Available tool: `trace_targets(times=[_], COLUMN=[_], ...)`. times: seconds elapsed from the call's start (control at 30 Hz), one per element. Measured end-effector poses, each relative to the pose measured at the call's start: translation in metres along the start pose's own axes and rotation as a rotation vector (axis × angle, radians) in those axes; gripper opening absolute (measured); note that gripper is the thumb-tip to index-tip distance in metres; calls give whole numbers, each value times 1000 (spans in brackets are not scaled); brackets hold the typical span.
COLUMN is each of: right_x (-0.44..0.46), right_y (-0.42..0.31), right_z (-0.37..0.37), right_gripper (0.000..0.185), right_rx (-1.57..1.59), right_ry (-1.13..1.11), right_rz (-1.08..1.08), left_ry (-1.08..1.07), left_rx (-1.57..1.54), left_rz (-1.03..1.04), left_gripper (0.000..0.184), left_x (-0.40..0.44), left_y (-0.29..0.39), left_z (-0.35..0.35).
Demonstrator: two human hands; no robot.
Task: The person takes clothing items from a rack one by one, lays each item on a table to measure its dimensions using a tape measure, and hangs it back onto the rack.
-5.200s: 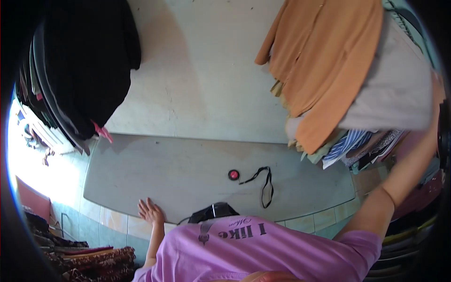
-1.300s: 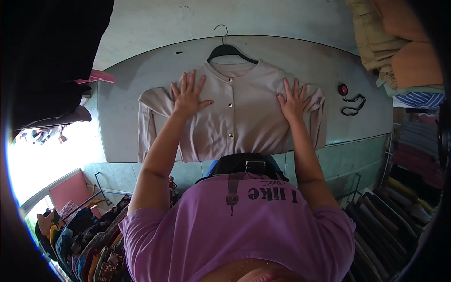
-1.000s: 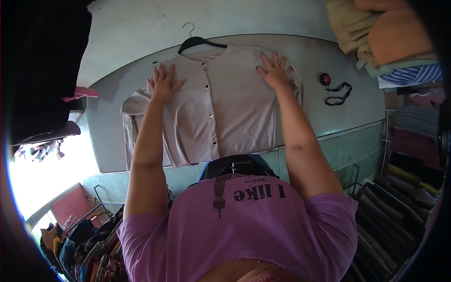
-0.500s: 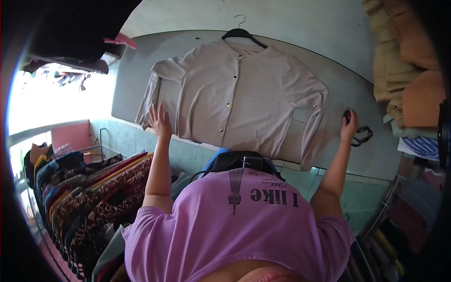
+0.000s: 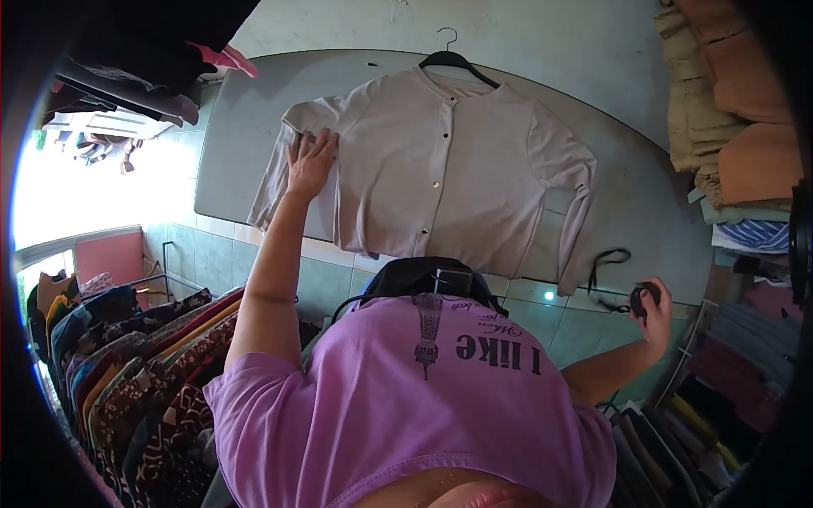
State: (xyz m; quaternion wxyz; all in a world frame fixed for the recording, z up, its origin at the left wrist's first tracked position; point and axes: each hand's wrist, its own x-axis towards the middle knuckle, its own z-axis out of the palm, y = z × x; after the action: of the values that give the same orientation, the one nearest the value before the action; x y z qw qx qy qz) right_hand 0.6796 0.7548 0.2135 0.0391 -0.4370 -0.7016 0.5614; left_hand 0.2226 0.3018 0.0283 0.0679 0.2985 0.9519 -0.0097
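Beige cloth button-up [image 5: 483, 186] is lying at 12 o'clock on the grey bench [image 5: 241, 106]; spread left hand [image 5: 312, 165] is touching its sleeve [image 5: 318, 115]. Right hand [image 5: 661, 313] is gripping a round black gadget [image 5: 643, 300] at 4; swinging that thin black strap [image 5: 593, 269] could snag the cuff [image 5: 570, 282].

Background: an off-white wall [image 5: 559, 34] is running across the top, showing scuffs. Before it, a grey tabletop [image 5: 246, 97] is spreading, its far edge curving. Pale green tiles [image 5: 332, 275] are showing past the near edge; one small spot [image 5: 549, 295] there is shining. Strong daylight is pouring in at left, its glare hiding the opening's form. Below it a pink panel [image 5: 108, 256] is standing. Lower left, a metal frame [image 5: 164, 254] is rising beside hanging clothes [image 5: 127, 372]; at right, folded stacks [image 5: 754, 161] are piling up.
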Motion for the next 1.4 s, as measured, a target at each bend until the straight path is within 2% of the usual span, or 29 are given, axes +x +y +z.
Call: trace_targets(times=[0.03, 0.07, 0.1, 0.13, 0.17, 0.2, 0.23, 0.27, 0.3, 0.33, 0.37, 0.4, 0.47, 0.53, 0.6, 0.73, 0.8, 0.83, 0.9, 0.93, 1.0, 1.17, 1.33, 1.4], right_x=[-5, 0, 9, 29, 28, 44, 54, 69, 75, 82, 89, 92, 91, 93, 91, 99, 108, 115, 134, 139, 148, 155, 163, 165], right_y=[-10, -20, -21, -24, -33, -40, -46, -36, -39, -40, -40, -42, -52, -56, -63, -63, -58, -54, -45, -44, -43, -46, -35, -32], right_z=[22, 47, 82, 112, 171, 197, 229, 264, 290, 314, 333, 343, 357, 365, 373, 387, 389, 387, 380, 378, 373, 372, 363, 349], right_gripper=[35, 38, 40, 36, 34, 34, 33, 31, 27, 26, 25, 25, 26, 25, 24, 23, 24, 24, 24, 24, 25, 23, 23, 23], right_rx=[101, 148, 268, 380, 490, 246, 118, 139, 128, 212, 89, 90, -129, -159, -316, -372, -517, -514, -606, -604, -650, -700, -711, -709], right_ry=[-126, -233, -272, -446, -94, -298, -374, -378, -369, -364, -282, -275, -197, -178, -110, -137, -116, -118, 9, 7, 31, 30, 4, 44], right_rz=[-79, -111, -171, -132, -20, -125, -233, -370, -405, -467, -592, -596, -635, -643, -742, -725, -722, -718, -667, -663, -633, -610, -572, -540], left_ry=[95, 92, 202, 310, 449, 325, 117, -132, -321, -465, -613, -614, -663, -608, -541, -506, -34, 78, 124, 119, 236, 145, 254, 314], left_rx=[-16, -15, -109, -205, -581, -877, -1159, -1316, -1531, -1621, -1705, -1702, -1781, -1770, -1738, -1660, -1146, -1049, -851, -848, -649, -590, -490, -467], left_rz=[-77, -66, -145, -223, -17, -49, -11, 159, 127, 83, 38, 46, -128, -156, -239, -236, -44, -180, -320, -321, -351, -386, -484, -447], left_gripper=[42, 42, 38, 35, 29, 29, 28, 30, 32, 32, 33, 33, 29, 26, 25, 20, 14, 15, 19, 19, 19, 17, 24, 24], left_x=[0, 0, 0, 0, 2, 1, -6, -11, -18, -20, -21, -19, -15, -8, -4, 8, 17, 23, 34, 41, 53, 56, 50, 49], left_y=[-1, 1, 5, 8, 11, 27, 46, 60, 79, 93, 103, 110, 117, 113, 108, 90, 71, 64, 45, 37, 26, 26, 39, 38], left_z=[1, 0, -2, -2, 0, 7, 2, -11, -18, -26, -32, -32, -30, -22, -16, -6, 5, 2, -10, -5, 7, 17, 10, 15])
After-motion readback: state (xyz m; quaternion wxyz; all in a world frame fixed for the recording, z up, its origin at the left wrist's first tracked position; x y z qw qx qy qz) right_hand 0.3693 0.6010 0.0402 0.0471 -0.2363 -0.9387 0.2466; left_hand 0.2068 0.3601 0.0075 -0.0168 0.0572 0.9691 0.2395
